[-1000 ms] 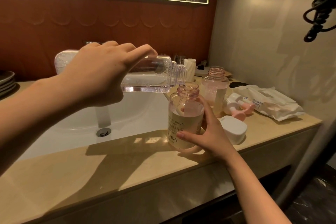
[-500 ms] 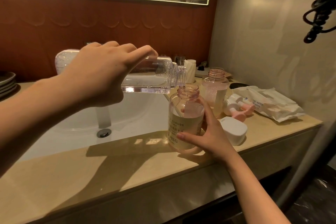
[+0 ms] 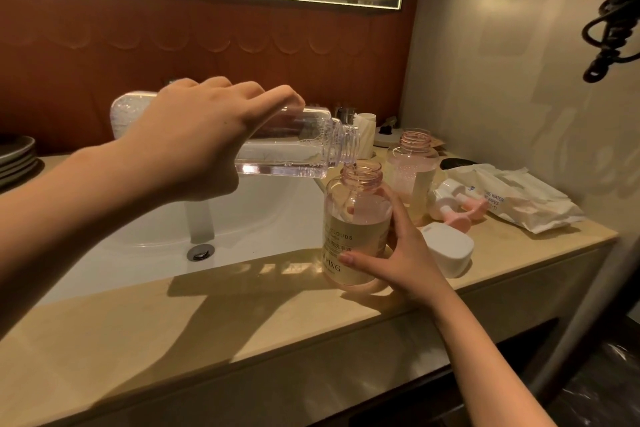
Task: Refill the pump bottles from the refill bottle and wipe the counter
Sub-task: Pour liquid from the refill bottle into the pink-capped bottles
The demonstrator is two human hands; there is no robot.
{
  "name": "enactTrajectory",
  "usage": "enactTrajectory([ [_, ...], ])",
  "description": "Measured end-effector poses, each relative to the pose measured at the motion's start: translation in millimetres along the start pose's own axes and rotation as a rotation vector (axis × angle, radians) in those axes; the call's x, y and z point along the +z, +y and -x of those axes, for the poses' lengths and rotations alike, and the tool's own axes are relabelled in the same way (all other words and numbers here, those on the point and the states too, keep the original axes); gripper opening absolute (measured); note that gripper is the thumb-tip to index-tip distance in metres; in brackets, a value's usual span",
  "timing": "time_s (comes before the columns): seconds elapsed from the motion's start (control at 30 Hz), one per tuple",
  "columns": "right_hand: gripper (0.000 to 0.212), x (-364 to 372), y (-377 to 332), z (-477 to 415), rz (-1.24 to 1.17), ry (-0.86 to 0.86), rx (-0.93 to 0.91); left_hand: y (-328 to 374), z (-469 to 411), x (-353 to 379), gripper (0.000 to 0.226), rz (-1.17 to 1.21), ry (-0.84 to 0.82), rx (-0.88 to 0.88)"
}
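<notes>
Bare desk (image 3: 207, 329) front left of near pump bottle (image 3: 353, 239) gives passage; right side blocked: white cap (image 3: 446, 250), pump heads (image 3: 457, 204), wipes pack (image 3: 519, 201), second bottle (image 3: 412, 170)

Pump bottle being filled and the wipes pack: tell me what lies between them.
In the head view, the right hand gripping the pump bottle, then a white cap and pink-nozzled pump heads on the counter, before the wipes pack.

Two pump bottles (image 3: 353, 218) (image 3: 412, 170) (both uncapped), one refill bottle (image 3: 294, 146), one wipes pack (image 3: 519, 198).
</notes>
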State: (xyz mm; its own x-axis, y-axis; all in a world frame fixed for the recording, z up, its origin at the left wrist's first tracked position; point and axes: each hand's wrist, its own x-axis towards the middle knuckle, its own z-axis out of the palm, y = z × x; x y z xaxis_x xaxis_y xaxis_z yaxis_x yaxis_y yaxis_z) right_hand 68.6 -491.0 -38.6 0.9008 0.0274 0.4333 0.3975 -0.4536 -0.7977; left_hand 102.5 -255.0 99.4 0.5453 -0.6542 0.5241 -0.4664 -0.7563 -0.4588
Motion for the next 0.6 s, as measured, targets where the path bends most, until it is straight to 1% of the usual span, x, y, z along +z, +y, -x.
enactTrajectory([
  [0.37, 0.087, -0.6, -2.1, 1.4, -0.001, -0.004, 0.001, 0.1, 0.3, -0.8, 0.096, -0.009, 0.001, -0.001],
  [0.53, 0.089, 0.1, -1.1, 1.0, -0.004, -0.008, -0.006, -0.6, -0.1, -0.9, 0.097, -0.006, 0.001, -0.001],
  [0.6, 0.094, 0.3, 0.1, 0.2, 0.003, -0.007, -0.010, 0.1, -0.8, -1.5, 0.097, -0.010, 0.000, -0.002],
])
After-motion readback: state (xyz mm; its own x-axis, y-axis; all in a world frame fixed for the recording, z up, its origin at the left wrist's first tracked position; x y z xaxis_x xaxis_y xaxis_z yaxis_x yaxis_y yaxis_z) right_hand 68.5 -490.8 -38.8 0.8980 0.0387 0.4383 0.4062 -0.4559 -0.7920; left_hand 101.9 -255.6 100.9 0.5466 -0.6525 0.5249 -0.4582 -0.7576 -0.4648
